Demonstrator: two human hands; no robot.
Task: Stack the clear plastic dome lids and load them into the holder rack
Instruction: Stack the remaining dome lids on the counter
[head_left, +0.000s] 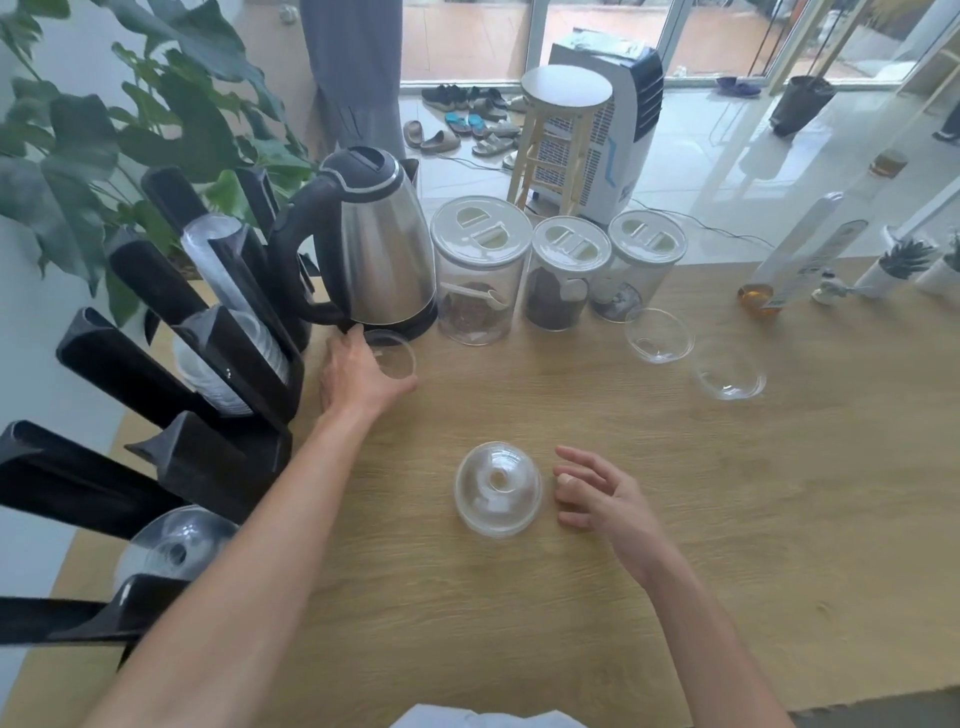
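A small stack of clear dome lids (497, 488) stands dome-up on the wooden table (571, 597) in front of me. My right hand (602, 493) hovers just right of it, fingers apart, holding nothing. My left hand (358, 374) reaches to the kettle's base and grips a single clear lid (392, 356) lying rim-up. Two more loose lids lie rim-up at the right, one lid (658, 335) nearer the jars and another lid (729, 375) beyond it. The black holder rack (171, 395) stands along the left edge, with stacked lids in some of its slots.
A steel kettle (374, 244) stands just behind my left hand. Three clear storage jars (480, 270) line the table's back. A tall bottle (795, 260) and small potted plants (904, 262) sit at the back right. A large leafy plant (104, 119) rises behind the rack.
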